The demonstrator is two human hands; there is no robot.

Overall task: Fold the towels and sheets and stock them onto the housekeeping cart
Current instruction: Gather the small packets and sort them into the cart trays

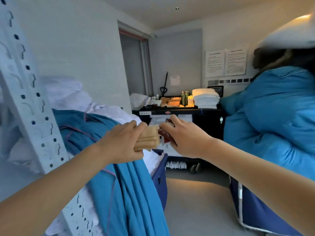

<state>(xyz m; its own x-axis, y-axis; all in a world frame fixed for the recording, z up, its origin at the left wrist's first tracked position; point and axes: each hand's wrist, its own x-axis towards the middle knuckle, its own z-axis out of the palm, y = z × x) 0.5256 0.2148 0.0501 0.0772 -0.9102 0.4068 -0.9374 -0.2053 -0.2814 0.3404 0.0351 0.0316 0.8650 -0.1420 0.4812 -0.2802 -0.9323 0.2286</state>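
Head view, centre frame: left hand grips a stack of tan packets; right hand pinches dark red packets, both raised toward the housekeeping cart, probably for restocking. Folded white towels sit on its top, right of centre. Blue linen at lower left and a blue bundle at right leave a narrow floor lane.

The room is dim and bluish, with a warm yellow glow on the black housekeeping cart top and a patch of grey floor. Wide-angle distortion bends the white perforated metal upright at left. The big blue bundled linen at right is motion-blurred.
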